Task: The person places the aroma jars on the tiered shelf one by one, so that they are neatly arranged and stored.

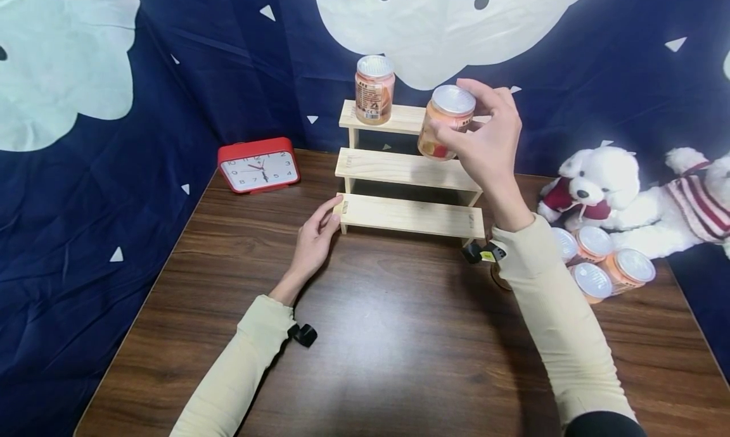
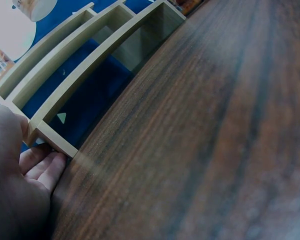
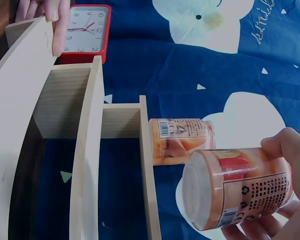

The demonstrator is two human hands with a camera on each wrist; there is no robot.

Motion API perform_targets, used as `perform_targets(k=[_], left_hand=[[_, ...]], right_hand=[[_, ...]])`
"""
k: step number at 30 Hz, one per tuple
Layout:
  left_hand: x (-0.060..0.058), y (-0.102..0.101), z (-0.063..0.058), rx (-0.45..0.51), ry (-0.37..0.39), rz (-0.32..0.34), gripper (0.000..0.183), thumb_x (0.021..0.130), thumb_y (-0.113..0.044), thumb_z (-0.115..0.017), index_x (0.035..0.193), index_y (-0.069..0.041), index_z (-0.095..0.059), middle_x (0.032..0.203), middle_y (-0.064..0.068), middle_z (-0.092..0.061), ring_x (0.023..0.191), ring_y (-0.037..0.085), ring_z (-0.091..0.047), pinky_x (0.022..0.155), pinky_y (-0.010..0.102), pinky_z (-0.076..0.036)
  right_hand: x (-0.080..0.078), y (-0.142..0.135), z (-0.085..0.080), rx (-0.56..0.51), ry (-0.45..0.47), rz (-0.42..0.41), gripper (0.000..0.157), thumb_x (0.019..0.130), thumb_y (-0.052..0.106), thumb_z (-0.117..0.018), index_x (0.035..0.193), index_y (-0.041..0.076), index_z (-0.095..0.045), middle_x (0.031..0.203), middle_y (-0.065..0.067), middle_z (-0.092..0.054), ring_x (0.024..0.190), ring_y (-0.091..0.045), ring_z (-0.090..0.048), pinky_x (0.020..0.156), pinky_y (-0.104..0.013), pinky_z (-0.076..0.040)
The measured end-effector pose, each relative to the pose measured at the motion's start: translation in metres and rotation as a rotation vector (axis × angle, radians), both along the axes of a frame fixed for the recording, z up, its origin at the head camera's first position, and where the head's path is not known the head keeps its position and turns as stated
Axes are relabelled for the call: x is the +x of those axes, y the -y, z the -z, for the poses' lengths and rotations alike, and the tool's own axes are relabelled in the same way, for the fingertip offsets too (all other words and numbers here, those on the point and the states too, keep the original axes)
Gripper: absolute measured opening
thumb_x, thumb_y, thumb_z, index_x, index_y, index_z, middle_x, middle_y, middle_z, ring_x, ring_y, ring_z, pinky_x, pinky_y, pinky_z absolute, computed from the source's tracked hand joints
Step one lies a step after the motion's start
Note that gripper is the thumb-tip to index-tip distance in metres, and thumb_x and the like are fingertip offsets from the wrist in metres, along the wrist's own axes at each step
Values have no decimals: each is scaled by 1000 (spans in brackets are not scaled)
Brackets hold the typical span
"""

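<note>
My right hand grips a jar of canned fruit with a clear ridged lid. It holds the jar upright in the air, in front of the right part of the top step of a wooden three-step display rack. In the right wrist view the held jar shows its printed label, its base above the rack. A second fruit jar stands on the top step at the left. Down at the lowest step's left end, my left hand holds the board, thumb and fingers around its corner.
Several more fruit jars stand at the right of the brown table, partly behind my right sleeve. White plush dogs sit behind them. A red alarm clock is left of the rack. Dark blue cloth hangs behind.
</note>
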State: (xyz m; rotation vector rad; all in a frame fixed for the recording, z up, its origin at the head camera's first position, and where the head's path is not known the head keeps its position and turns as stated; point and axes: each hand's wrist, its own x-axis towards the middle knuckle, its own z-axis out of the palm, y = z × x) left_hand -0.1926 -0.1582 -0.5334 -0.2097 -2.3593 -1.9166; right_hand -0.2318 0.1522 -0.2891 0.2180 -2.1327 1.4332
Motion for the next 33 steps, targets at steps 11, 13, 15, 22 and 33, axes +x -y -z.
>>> perform_targets(k=[11,13,15,22,33], left_hand=[[-3,2,4,9,19,11,41,115,-33,-64,155,-43,-64,140,-8,-77,131,13,-71,112,27,-53],[-5,3,7,27,33,20,41,115,-35,-64,155,-44,-64,141,-7,-76,132,13,-70,113,27,-53],[-6,4,8,36,36,26,41,115,-35,-64,155,-43,-64,143,-6,-75,134,13,-69,114,28,-53],[-5,3,8,45,24,26,42,115,-35,-65,156,-41,-64,142,-6,-75,133,14,-70,113,27,-53],[-1,0,1,9,1,5,41,116,-30,-63,155,-42,-64,139,-6,-77,130,14,-72,109,26,-55]], right_hand=[[-21,11,-1,-8,-16,17,66,75,29,-97,136,11,-80,109,10,-59,96,-4,-58,85,-23,-52],[-24,12,0,-3,-14,25,65,76,30,-97,136,11,-80,108,11,-58,96,-3,-58,87,-24,-52],[-27,14,1,-2,-14,32,65,76,30,-97,135,11,-80,108,11,-58,95,-4,-58,88,-25,-51],[-40,20,5,-2,-20,49,65,78,26,-97,137,7,-78,110,7,-60,98,-2,-57,96,-31,-51],[-51,24,10,53,53,49,67,82,27,-98,142,9,-75,122,-7,-67,107,-1,-50,97,-27,-44]])
